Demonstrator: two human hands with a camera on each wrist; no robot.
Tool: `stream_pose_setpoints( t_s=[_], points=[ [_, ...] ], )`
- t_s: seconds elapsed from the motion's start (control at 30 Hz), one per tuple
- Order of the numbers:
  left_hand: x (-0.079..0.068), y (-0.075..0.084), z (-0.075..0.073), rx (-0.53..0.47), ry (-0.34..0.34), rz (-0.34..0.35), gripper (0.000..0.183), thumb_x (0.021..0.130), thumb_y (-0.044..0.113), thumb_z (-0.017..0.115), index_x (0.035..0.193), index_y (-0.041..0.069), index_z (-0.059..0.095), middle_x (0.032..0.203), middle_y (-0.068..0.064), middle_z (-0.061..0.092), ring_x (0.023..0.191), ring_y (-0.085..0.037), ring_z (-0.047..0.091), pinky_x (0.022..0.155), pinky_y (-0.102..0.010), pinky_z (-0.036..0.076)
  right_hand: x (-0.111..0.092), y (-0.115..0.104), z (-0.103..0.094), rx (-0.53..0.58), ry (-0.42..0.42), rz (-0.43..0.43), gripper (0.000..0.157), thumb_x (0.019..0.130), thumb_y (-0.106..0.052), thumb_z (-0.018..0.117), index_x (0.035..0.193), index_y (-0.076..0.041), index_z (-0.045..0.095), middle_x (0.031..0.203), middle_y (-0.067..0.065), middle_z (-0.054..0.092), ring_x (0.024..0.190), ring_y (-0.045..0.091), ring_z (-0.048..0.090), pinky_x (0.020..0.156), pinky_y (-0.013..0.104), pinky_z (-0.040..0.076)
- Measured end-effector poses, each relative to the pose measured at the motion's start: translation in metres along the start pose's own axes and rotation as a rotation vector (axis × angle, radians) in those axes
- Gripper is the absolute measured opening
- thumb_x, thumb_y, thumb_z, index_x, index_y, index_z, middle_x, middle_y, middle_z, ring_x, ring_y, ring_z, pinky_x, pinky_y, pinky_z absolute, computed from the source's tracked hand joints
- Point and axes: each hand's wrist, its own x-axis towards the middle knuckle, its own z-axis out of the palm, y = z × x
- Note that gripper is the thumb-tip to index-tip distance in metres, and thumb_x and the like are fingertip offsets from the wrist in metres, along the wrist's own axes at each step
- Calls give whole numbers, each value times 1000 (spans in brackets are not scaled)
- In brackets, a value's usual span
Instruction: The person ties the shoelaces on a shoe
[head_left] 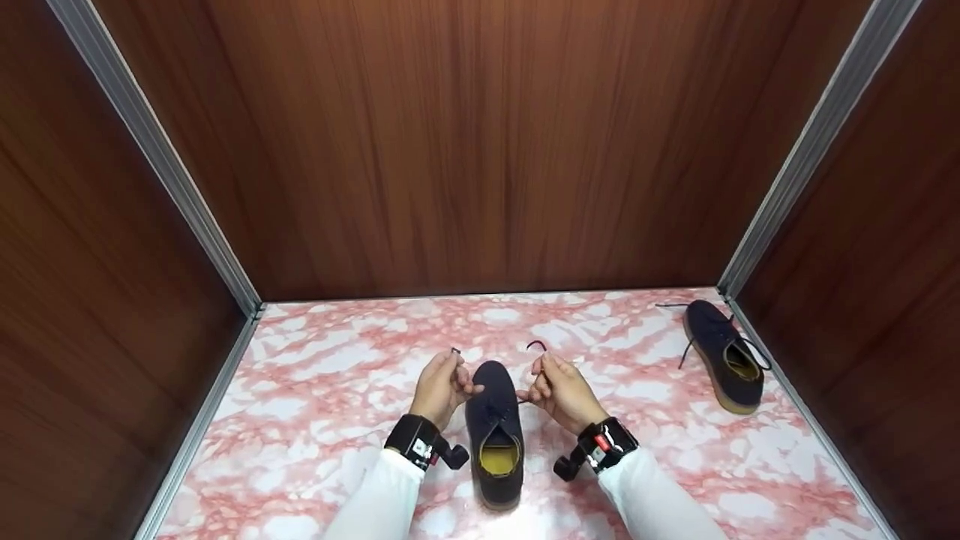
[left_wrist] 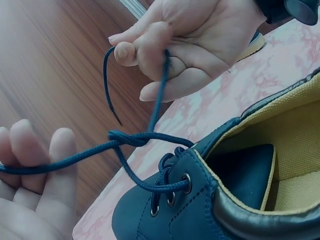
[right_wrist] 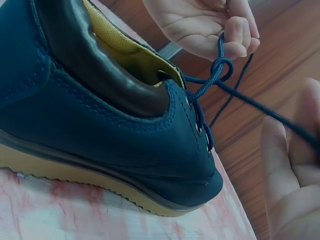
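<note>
A dark blue lace-up shoe with a yellow lining stands between the two hands, toe pointing away from me. My left hand grips one end of its blue shoelace, and my right hand pinches the other end, the tip hanging loose past the fingers. Between the hands the two laces cross in a loose knot, raised above the eyelets. In the right wrist view, the lace rises from the eyelets and runs out to both hands.
A second dark blue shoe, its laces loose, lies at the far right beside the side wall. Brown wood-look panels enclose the red-and-white marbled surface at the back and both sides.
</note>
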Motion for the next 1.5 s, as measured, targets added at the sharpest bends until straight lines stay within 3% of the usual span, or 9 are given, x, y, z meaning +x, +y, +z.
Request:
stream_pose_setpoints(
  t_s=[0.13, 0.27, 0.43, 0.6, 0.77, 0.97, 1.2, 1.33, 1.5],
  points=[
    [-1, 1, 0, -8, -8, 1, 21, 114, 23, 37, 100, 11, 47, 69, 5, 47, 59, -8, 48, 69, -29, 60, -2, -2, 5, 31, 60, 22, 33, 116, -31, 30, 99, -12, 51, 60, -7, 32, 57, 10, 40, 75, 32, 54],
    [-2, 2, -1, 0, -12, -4, 23, 114, 23, 37, 97, 13, 48, 67, 6, 44, 56, -8, 44, 65, -28, 54, -5, -6, 4, 28, 53, 27, 22, 114, -21, 32, 110, -10, 50, 64, -7, 28, 61, 11, 35, 73, 30, 47],
    [-3, 5, -1, 3, -29, -14, 25, 114, 23, 37, 94, 13, 48, 66, 7, 43, 55, -7, 41, 63, -26, 47, -6, -8, 0, -55, -5, -33, 25, 114, -19, 37, 118, -4, 56, 61, -7, 41, 63, 11, 47, 78, 29, 51],
    [-3, 6, -1, 13, -33, -19, 26, 114, 23, 38, 92, 14, 50, 65, 7, 41, 54, -7, 39, 59, -25, 41, -6, -10, -4, -57, 20, -81, 33, 114, -27, 41, 99, -9, 63, 62, -5, 61, 69, 12, 64, 84, 30, 59],
    [-4, 5, -1, 49, -33, -27, 27, 114, 23, 39, 91, 13, 51, 63, 7, 40, 53, -7, 37, 57, -25, 38, -4, -13, -5, -38, 136, -69, 35, 114, -32, 41, 91, -11, 58, 60, -6, 44, 61, 11, 51, 79, 33, 58],
    [-3, 5, -4, 85, -33, -29, 24, 113, 20, 40, 94, 10, 50, 64, 7, 37, 53, -6, 34, 56, -24, 35, -3, -20, -7, -75, 220, -83, 34, 114, -32, 39, 95, -9, 55, 59, -8, 28, 53, 8, 30, 60, 26, 38],
    [-1, 3, -7, 135, -42, -32, 24, 113, 21, 42, 95, 8, 51, 65, 7, 36, 53, -6, 33, 55, -25, 35, -5, -32, -10, -165, 150, -83, 34, 115, -31, 37, 98, -8, 55, 60, -8, 30, 51, 7, 30, 59, 26, 32],
    [-2, 2, -9, 173, -48, -23, 24, 112, 19, 43, 96, 4, 52, 65, 7, 37, 52, -6, 33, 56, -25, 36, -4, -37, -10, -245, 102, -35, 27, 113, -21, 36, 107, -3, 55, 63, -8, 30, 54, 8, 29, 62, 26, 34],
    [-2, -1, -14, 223, -33, -9, 24, 112, 15, 42, 100, -2, 53, 64, 6, 37, 50, -6, 32, 53, -23, 38, -4, -40, -13, -480, 39, -29, 29, 108, -7, 36, 125, 6, 56, 67, -4, 42, 59, 8, 37, 63, 23, 38]
  ],
)
